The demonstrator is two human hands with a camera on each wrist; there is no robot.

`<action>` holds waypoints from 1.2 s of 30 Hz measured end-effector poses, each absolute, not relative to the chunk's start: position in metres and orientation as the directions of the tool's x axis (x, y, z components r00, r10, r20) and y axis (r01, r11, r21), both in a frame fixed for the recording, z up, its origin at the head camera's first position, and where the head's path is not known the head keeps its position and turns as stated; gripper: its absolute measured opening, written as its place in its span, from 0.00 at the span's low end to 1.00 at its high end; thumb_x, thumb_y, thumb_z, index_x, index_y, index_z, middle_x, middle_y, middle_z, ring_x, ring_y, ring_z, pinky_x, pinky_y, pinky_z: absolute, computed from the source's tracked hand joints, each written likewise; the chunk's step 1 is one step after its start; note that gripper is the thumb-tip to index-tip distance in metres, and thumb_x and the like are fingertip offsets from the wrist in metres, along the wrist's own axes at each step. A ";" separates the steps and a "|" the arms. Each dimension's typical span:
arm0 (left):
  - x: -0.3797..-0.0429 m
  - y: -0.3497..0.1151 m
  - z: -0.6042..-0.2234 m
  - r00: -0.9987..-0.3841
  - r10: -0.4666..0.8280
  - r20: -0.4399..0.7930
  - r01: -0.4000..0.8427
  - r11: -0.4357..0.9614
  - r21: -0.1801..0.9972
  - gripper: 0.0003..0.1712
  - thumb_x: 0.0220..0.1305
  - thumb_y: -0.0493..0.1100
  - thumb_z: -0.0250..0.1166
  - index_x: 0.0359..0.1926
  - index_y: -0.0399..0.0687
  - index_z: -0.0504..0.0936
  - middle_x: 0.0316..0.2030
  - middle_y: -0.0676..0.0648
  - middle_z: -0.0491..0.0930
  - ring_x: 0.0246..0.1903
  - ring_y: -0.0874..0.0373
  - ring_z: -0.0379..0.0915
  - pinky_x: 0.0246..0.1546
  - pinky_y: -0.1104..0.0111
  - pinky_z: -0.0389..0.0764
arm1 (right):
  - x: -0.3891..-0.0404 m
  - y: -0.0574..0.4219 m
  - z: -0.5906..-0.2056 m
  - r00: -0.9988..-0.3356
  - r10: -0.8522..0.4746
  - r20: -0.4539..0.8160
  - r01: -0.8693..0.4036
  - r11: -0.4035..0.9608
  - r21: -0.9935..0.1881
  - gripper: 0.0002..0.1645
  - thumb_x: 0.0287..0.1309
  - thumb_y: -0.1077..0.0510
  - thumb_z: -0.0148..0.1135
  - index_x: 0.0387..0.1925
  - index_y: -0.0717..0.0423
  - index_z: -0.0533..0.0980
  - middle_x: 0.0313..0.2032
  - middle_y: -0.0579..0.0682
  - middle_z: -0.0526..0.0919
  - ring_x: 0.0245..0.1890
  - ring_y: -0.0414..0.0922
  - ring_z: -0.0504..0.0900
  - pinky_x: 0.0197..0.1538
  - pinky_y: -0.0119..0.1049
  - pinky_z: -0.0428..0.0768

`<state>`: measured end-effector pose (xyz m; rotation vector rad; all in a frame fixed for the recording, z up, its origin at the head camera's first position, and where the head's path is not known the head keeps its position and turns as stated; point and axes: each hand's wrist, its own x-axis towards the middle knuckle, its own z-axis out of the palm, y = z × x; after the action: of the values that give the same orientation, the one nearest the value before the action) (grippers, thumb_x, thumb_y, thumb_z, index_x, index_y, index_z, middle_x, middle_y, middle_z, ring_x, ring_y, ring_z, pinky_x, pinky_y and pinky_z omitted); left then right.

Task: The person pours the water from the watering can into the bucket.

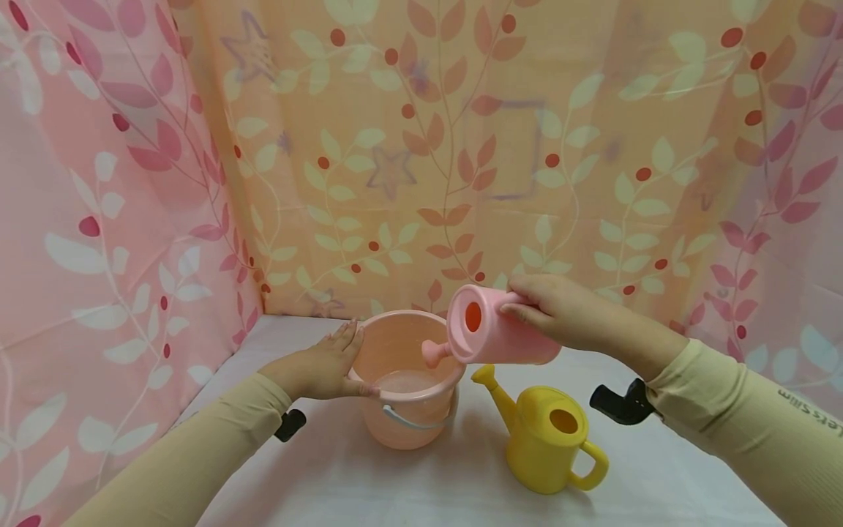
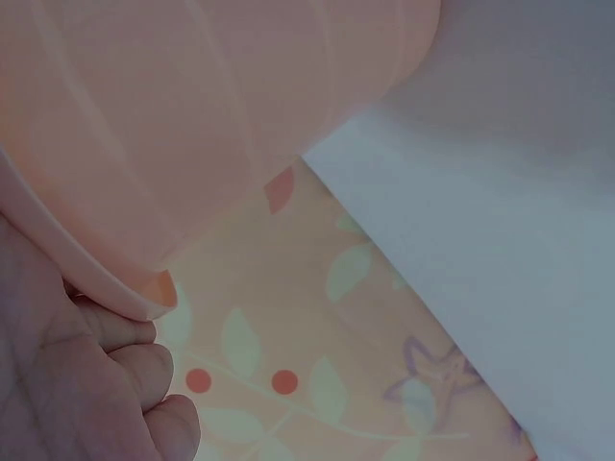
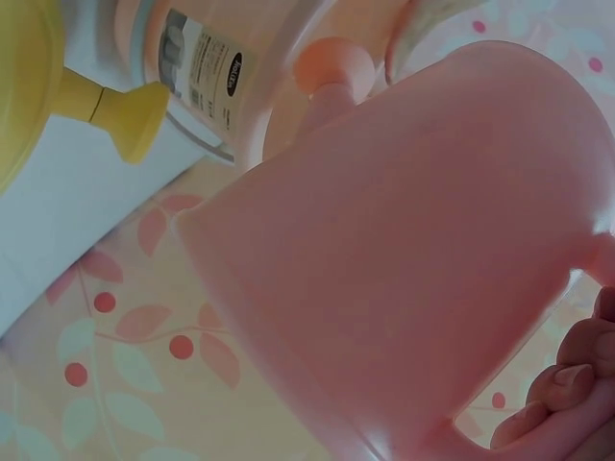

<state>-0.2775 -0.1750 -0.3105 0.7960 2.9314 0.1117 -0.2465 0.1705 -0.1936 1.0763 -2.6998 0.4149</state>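
A peach bucket (image 1: 405, 424) with a pale handle stands upright on the table. My left hand (image 1: 326, 364) rests on its left rim, fingers spread along the edge and thumb at the front; in the left wrist view the fingertips (image 2: 144, 375) lie just past the rim. With my right hand (image 1: 560, 311) I grip the handle of a pink watering can (image 1: 507, 337), held tilted above the table at the bucket's right side. Its spout head (image 1: 433, 354) points into the bucket's mouth. In the right wrist view the can's body (image 3: 404, 240) hides most of the bucket.
A yellow watering can (image 1: 543, 446) stands upright to the right of the bucket, under the pink can, its spout toward the bucket. The white tabletop (image 1: 408, 490) meets a leaf-patterned curtain (image 1: 395, 219) at the back, with pink curtains (image 1: 99, 293) on both sides.
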 end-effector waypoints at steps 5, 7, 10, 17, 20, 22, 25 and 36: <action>-0.277 -0.175 -0.311 -0.859 0.506 -0.077 0.499 0.861 0.097 0.67 0.48 0.79 0.49 0.68 0.28 0.42 0.68 0.31 0.36 0.68 0.41 0.32 0.64 0.48 0.46 | -0.247 0.170 -0.193 -0.703 -0.646 0.297 -0.704 0.691 -0.162 0.13 0.59 0.50 0.57 0.24 0.49 0.67 0.20 0.42 0.67 0.26 0.40 0.68 0.28 0.33 0.70; -0.277 -0.175 -0.311 -0.858 0.508 -0.075 0.500 0.860 0.099 0.67 0.48 0.79 0.49 0.68 0.28 0.42 0.68 0.30 0.36 0.68 0.41 0.32 0.64 0.48 0.46 | -0.247 0.169 -0.192 -0.704 -0.646 0.294 -0.703 0.693 -0.161 0.13 0.59 0.50 0.57 0.25 0.49 0.67 0.20 0.42 0.67 0.26 0.40 0.68 0.28 0.33 0.70; -0.277 -0.175 -0.310 -0.858 0.507 -0.078 0.500 0.860 0.099 0.67 0.48 0.79 0.49 0.68 0.28 0.42 0.68 0.30 0.35 0.68 0.41 0.32 0.64 0.48 0.46 | -0.248 0.169 -0.192 -0.701 -0.650 0.293 -0.705 0.692 -0.153 0.13 0.59 0.50 0.57 0.25 0.49 0.67 0.21 0.42 0.67 0.26 0.40 0.68 0.29 0.33 0.70; -0.277 -0.174 -0.309 -0.861 0.500 -0.086 0.492 0.865 0.100 0.67 0.48 0.79 0.49 0.68 0.29 0.41 0.68 0.31 0.35 0.68 0.42 0.32 0.64 0.48 0.45 | -0.249 0.168 -0.192 -0.677 -0.669 0.305 -0.725 0.679 -0.119 0.12 0.58 0.52 0.59 0.24 0.49 0.67 0.21 0.42 0.67 0.26 0.40 0.68 0.29 0.33 0.70; -0.276 -0.174 -0.308 -0.862 0.499 -0.088 0.492 0.865 0.097 0.67 0.48 0.79 0.49 0.68 0.29 0.42 0.68 0.31 0.35 0.68 0.42 0.31 0.65 0.49 0.45 | -0.250 0.168 -0.191 -0.663 -0.681 0.311 -0.736 0.669 -0.104 0.12 0.58 0.53 0.59 0.24 0.49 0.67 0.20 0.41 0.66 0.26 0.39 0.67 0.29 0.33 0.69; -0.276 -0.174 -0.308 -0.861 0.500 -0.087 0.492 0.865 0.099 0.67 0.48 0.79 0.49 0.68 0.29 0.42 0.68 0.31 0.35 0.68 0.42 0.31 0.64 0.48 0.45 | -0.250 0.167 -0.191 -0.660 -0.686 0.308 -0.739 0.665 -0.102 0.12 0.58 0.53 0.59 0.24 0.49 0.67 0.20 0.41 0.66 0.25 0.39 0.67 0.29 0.33 0.68; -0.276 -0.174 -0.309 -0.861 0.501 -0.087 0.492 0.864 0.102 0.67 0.48 0.79 0.49 0.68 0.28 0.42 0.68 0.31 0.35 0.68 0.41 0.32 0.64 0.48 0.45 | -0.251 0.167 -0.190 -0.665 -0.686 0.296 -0.737 0.667 -0.109 0.12 0.59 0.53 0.59 0.24 0.49 0.67 0.20 0.42 0.66 0.25 0.39 0.67 0.28 0.33 0.69; -0.284 -0.176 -0.317 -0.870 0.485 -0.090 0.479 0.874 0.082 0.70 0.44 0.82 0.46 0.69 0.31 0.39 0.69 0.34 0.33 0.69 0.44 0.30 0.65 0.51 0.45 | -0.251 0.165 -0.189 -0.644 -0.707 0.292 -0.755 0.650 -0.088 0.14 0.59 0.53 0.58 0.22 0.49 0.65 0.18 0.42 0.64 0.23 0.39 0.66 0.28 0.33 0.67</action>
<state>-0.2837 -0.1762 -0.3171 0.7583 2.9364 0.0865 -0.2511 0.1654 -0.1893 1.1877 -2.6374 0.2969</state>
